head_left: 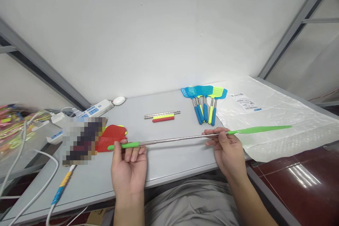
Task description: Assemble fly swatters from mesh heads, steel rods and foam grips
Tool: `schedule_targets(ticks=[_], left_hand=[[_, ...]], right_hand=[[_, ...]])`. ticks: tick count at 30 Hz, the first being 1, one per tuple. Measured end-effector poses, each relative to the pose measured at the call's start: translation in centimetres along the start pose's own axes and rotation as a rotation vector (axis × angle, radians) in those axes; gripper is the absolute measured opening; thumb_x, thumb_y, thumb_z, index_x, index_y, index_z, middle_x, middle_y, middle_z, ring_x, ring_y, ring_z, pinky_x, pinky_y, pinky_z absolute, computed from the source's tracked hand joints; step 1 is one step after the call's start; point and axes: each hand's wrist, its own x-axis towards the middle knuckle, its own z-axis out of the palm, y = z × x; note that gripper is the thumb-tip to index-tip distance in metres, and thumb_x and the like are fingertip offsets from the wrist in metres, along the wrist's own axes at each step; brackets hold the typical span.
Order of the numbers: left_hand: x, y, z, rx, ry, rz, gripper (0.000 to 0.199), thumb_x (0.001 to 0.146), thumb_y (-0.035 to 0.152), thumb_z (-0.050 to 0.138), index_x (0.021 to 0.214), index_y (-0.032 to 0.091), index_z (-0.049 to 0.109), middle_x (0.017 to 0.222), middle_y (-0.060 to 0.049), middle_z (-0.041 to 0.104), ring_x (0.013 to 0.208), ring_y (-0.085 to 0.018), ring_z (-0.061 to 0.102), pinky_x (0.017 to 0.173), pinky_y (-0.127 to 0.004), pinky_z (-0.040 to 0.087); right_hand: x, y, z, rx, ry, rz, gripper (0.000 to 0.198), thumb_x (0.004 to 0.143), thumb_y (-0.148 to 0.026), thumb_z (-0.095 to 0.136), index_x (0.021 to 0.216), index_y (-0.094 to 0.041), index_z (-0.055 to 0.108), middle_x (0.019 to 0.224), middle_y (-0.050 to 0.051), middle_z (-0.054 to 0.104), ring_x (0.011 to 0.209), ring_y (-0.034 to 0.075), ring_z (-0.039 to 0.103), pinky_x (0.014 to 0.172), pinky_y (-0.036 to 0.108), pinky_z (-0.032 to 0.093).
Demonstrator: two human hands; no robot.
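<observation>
A green fly swatter (182,137) with an extended metal telescopic rod stretches between my two hands above the table. My left hand (129,169) is closed round its green handle, palm up. Near the base of the green head, seen edge-on, my right hand (229,152) pinches the rod with thumb and fingers. Beyond them lie loose metal rods (162,114), with a yellow handle (163,116) and a red handle (163,119) beside them. Red swatter heads (112,138) with yellow edges showing lie left of my left hand.
Several blue and yellow fly swatters (203,104) lie fanned out at the back. A white plastic mailing bag (272,123) covers the table's right side. On the left are a power strip (96,109), white cables (57,162), a pixelated object (84,141) and bagged colourful items (16,127).
</observation>
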Motion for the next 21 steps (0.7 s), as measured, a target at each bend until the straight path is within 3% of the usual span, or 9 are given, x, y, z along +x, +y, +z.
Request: schedule_targets(ticks=[4, 12, 18, 21], left_hand=[[0.0, 0.1, 0.0, -0.002, 0.005, 0.008, 0.022, 0.098, 0.028, 0.05, 0.081, 0.016, 0.059, 0.047, 0.009, 0.029, 0.042, -0.006, 0.026, 0.049, -0.021, 0.035], [-0.2, -0.4, 0.2, 0.062, 0.01, 0.047, 0.014, 0.088, 0.025, 0.057, 0.077, 0.017, 0.059, 0.046, 0.008, 0.029, 0.044, -0.007, 0.026, 0.05, -0.022, 0.037], [-0.6, -0.5, 0.3, 0.263, -0.081, 0.179, 0.017, 0.09, 0.034, 0.062, 0.088, 0.017, 0.065, 0.047, 0.009, 0.032, 0.047, -0.007, 0.029, 0.058, -0.023, 0.044], [-1.2, -1.3, 0.3, 0.365, -0.133, 0.173, 0.023, 0.088, 0.039, 0.066, 0.091, 0.016, 0.066, 0.048, 0.009, 0.033, 0.05, -0.007, 0.033, 0.062, -0.024, 0.045]], right_hand=[[0.2, -0.3, 0.1, 0.046, 0.014, 0.06, 0.03, 0.094, -0.043, 0.057, 0.089, -0.02, 0.074, 0.088, 0.007, 0.075, 0.091, 0.021, 0.072, 0.062, 0.024, 0.059], [0.1, -0.6, 0.4, 0.045, 0.009, 0.071, 0.03, 0.096, -0.038, 0.054, 0.093, -0.017, 0.075, 0.092, 0.011, 0.076, 0.091, 0.023, 0.073, 0.063, 0.026, 0.06], [0.3, -0.7, -0.4, 0.119, -0.015, 0.101, 0.028, 0.098, -0.037, 0.051, 0.095, -0.021, 0.075, 0.097, 0.007, 0.077, 0.096, 0.021, 0.072, 0.07, 0.026, 0.06], [0.2, -0.5, -0.5, 0.124, -0.081, 0.121, 0.027, 0.098, -0.037, 0.05, 0.1, -0.023, 0.074, 0.103, 0.007, 0.076, 0.103, 0.022, 0.07, 0.076, 0.029, 0.06]])
